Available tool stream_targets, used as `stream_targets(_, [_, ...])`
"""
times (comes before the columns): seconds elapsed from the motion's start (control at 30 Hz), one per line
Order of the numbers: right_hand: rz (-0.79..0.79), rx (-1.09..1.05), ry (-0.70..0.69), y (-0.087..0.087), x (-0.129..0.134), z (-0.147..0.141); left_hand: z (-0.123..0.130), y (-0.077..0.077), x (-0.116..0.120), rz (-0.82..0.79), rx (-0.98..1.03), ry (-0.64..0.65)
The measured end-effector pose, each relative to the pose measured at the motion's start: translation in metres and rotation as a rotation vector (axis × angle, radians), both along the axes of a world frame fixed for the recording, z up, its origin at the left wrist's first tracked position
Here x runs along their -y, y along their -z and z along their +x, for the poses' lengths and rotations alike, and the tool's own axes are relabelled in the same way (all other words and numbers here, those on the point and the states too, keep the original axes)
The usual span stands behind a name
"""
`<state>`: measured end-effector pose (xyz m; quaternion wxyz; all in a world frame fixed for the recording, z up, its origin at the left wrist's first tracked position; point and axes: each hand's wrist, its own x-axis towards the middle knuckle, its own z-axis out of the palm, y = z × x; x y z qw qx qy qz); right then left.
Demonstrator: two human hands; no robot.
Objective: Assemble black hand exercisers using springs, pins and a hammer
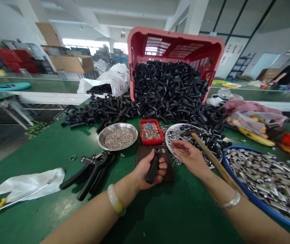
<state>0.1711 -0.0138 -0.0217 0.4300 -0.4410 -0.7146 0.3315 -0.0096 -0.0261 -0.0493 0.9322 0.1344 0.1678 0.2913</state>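
My left hand (pixel 151 169) grips a black curved plastic part (pixel 153 168) above a dark brown pad (pixel 145 152) on the green table (pixel 43 156). My right hand (pixel 187 157) hangs over the rim of a white plate (pixel 175 126) holding small metal pieces and black parts, its thumb and fingers close together. Whether those fingers hold anything is too small to tell. A wooden-handled hammer (pixel 212 159) lies beneath my right wrist, its head on the plate. Just beyond my hands stand a red tray of small metal pieces (pixel 151 131) and a steel dish of small silver parts (pixel 116 139).
A tipped red crate (pixel 175 44) spills a heap of black curved parts (pixel 170 91) across the table. Black pliers (pixel 91 173) lie left of my hands. A blue-rimmed basin of silver sleeves (pixel 267 179) fills the right. A white bag (pixel 27 183) lies front left. A person (pixel 289 69) stands far right.
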Motion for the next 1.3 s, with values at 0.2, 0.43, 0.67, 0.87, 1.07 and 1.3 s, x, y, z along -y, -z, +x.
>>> stream_targets(0.2, [0.311,0.547,-0.032,0.005,0.022,-0.019,0.014,0.004,-0.008,-0.1,-0.082,-0.359])
stream_targets(0.43, [0.309,0.704,-0.029,0.014,0.027,-0.035,0.017,0.002,-0.005,-0.076,-0.012,-0.307])
stream_targets(0.67, [0.298,0.726,0.012,0.008,0.02,-0.027,0.018,0.01,-0.008,-0.155,-0.018,-0.374])
stream_targets(0.87, [0.363,0.736,0.077,-0.014,0.001,-0.033,0.025,0.008,-0.002,-0.202,-0.153,-0.348])
stream_targets(1.07, [0.34,0.747,0.04,-0.014,-0.006,-0.039,0.027,0.001,0.001,-0.074,-0.211,-0.411])
stream_targets(1.3, [0.307,0.698,-0.008,-0.013,-0.012,-0.034,0.023,-0.001,-0.002,-0.128,-0.14,-0.332])
